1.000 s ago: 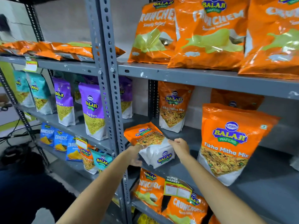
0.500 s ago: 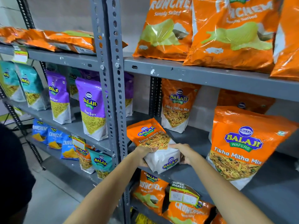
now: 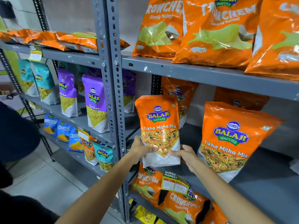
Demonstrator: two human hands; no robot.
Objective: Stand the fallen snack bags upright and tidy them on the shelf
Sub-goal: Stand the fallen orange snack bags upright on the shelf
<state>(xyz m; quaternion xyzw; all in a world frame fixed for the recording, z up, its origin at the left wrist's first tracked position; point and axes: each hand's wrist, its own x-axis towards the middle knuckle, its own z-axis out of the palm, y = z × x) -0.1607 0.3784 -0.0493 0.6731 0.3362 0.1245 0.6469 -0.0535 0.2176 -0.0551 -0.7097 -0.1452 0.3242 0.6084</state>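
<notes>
Your held snack bag (image 3: 159,126): orange top, white base, blue-green logo; neighbour bag (image 3: 233,139) same colours; shelf (image 3: 202,73) grey, chipped white; purple bags (image 3: 95,102) left; teal bags (image 3: 43,81) beyond; price tag (image 3: 175,183) yellow-green.

Grey slotted-steel racks (image 3: 111,78) fill the view, their perforated uprights bolted side by side at 12 o'clock. A plain pale wall (image 3: 71,12) shows behind the upper tiers toward 11 o'clock. Light grey floor tiles (image 3: 45,180) lie at 8 o'clock, under the left rack's foot. The right rack's middle shelf (image 3: 267,196) is bare dark grey metal at 4 o'clock. Lighting is even and soft.
</notes>
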